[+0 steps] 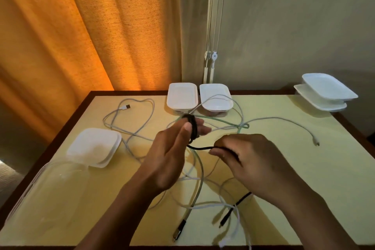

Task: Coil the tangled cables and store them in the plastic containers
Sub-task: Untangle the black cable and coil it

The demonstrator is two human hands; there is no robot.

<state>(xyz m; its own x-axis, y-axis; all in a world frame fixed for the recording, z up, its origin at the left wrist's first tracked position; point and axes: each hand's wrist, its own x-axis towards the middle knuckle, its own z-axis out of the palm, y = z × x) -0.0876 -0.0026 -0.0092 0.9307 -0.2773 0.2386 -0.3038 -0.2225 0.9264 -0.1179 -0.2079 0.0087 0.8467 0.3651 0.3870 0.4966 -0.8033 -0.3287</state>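
Head view: left hand [168, 158] and right hand [249, 154] pinch black cable [200, 148] inside table [294, 168] edges.

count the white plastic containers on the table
6: a back-centre pair, side by side; a back-right stack of two; a left stack that looks like two nested. More could be nested unseen.

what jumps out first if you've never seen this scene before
The two hands in the middle: the left hand has a black cable wound round its fingers, and the right hand pinches the loose stretch of it. Beneath them a tangle of white and green cables sprawls over the pale yellow table, and a glowing orange curtain fills the left background.
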